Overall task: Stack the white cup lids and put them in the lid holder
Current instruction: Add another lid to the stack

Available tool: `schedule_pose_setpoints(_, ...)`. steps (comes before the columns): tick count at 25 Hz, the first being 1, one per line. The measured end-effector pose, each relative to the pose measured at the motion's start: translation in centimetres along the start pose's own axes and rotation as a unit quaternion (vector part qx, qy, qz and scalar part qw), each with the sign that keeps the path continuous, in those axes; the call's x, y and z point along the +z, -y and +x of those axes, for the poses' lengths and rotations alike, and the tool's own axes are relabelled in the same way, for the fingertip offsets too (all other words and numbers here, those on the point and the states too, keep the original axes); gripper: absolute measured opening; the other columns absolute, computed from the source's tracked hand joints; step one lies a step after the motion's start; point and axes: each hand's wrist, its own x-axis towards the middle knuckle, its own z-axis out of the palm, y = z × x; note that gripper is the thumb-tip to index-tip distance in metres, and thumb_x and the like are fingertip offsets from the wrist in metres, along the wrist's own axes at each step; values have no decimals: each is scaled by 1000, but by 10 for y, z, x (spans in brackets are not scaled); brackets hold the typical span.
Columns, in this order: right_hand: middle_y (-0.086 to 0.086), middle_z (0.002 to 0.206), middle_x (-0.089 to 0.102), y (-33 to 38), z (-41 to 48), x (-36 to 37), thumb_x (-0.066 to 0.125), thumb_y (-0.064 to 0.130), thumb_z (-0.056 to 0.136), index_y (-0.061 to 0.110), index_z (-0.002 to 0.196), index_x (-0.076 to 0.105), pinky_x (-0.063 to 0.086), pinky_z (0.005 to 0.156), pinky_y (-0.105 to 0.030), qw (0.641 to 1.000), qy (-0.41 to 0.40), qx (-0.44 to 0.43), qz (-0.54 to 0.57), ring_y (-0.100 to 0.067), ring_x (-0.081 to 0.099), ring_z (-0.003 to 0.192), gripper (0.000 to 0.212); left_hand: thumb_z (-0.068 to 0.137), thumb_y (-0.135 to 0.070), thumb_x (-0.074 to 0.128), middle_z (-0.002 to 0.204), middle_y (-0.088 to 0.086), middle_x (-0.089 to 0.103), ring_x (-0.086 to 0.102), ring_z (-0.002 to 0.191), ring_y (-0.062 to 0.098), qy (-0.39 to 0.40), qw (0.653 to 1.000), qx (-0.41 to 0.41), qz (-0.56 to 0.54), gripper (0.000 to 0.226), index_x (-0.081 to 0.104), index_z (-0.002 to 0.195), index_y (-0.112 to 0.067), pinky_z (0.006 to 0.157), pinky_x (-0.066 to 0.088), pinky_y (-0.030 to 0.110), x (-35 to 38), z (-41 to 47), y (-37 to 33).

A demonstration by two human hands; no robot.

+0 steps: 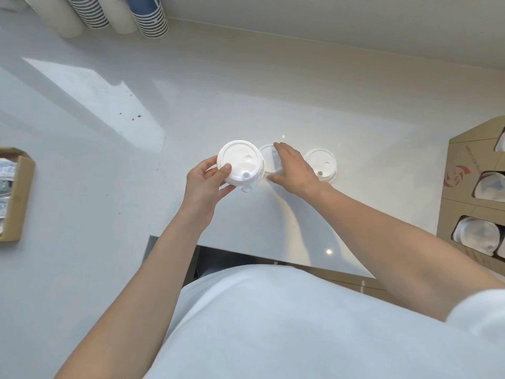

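Three groups of white cup lids sit near the middle of a pale, glossy counter (191, 110), seen from above by a camera on the person's head. The left hand (203, 180) holds a short stack of lids (241, 166) raised off the counter, thumb pressed on the top lid's flat face and fingers curled underneath, closed firmly around the stack. The top lid shows a round sip hole and a small raised plug near its rim.

Just to the right of that stack, a single lid (269, 161) lies flat on the counter. The right hand (291, 169) is spread over it, fingers reaching across its far edge and thumb at its near edge; the hand covers much of the lid, and whether it is gripped or only touched cannot be told. Another lid (321, 164) rests on the counter just beyond the right hand, free of both hands.

At the far right edge stands a brown cardboard lid holder (461, 170) with cut-out openings, white lids visible inside its slots. It is well apart from the hands.

Along the top left, sleeves of paper cups (149, 16) with blue and white stripes lean into view. At the left edge sits an open cardboard box (20, 192) with unclear contents. The person's white shirt (273, 324) fills the bottom of the view, both bare forearms stretching forward.
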Motion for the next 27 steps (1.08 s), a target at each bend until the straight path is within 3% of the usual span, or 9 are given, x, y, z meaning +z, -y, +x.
schedule_pose_setpoints(9, -5, 154, 38, 10, 13, 3, 71, 33, 86, 13, 149, 34, 42, 103, -42, 997, -14, 5, -72, -31, 36, 139, 76, 95, -9, 67, 117, 15, 70, 67, 113, 28, 12, 1000, -14, -1, 44, 55, 137, -3, 80, 63, 30, -17, 28, -16)
schedule_pose_setpoints(14, -5, 148, 44, 14, 7, 7, 74, 38, 82, 15, 146, 41, 43, 106, -40, 995, -87, 33, 46, -28, 44, 133, 76, 94, -9, 67, 123, 19, 69, 66, 117, 30, 24, 1000, -13, -5, 46, 54, 138, -4, 80, 63, 30, -23, 35, -21)
schedule_pose_setpoints(18, -2, 142, 47, 25, -13, -5, 77, 38, 82, 18, 140, 49, 34, 100, -23, 968, -178, 52, 172, -18, 47, 131, 67, 94, -8, 68, 127, 20, 67, 66, 116, 28, 31, 999, -10, -12, 49, 52, 140, -5, 81, 63, 30, -23, 35, -22)
schedule_pose_setpoints(22, 6, 133, 50, 44, -38, -19, 80, 40, 79, 24, 133, 54, 46, 102, -29, 929, -247, 50, 270, -13, 52, 122, 63, 94, -9, 68, 123, 17, 69, 68, 109, 25, 49, 999, -1, -22, 47, 53, 138, -5, 86, 62, 33, -20, 31, -22)
schedule_pose_setpoints(27, 7, 128, 54, 72, -67, -33, 82, 33, 80, 24, 129, 59, 51, 94, -21, 906, -276, 9, 321, -12, 57, 120, 55, 94, -10, 68, 125, 19, 70, 69, 116, 28, 89, 996, 6, -17, 43, 56, 135, -7, 87, 61, 34, -7, 25, -23)
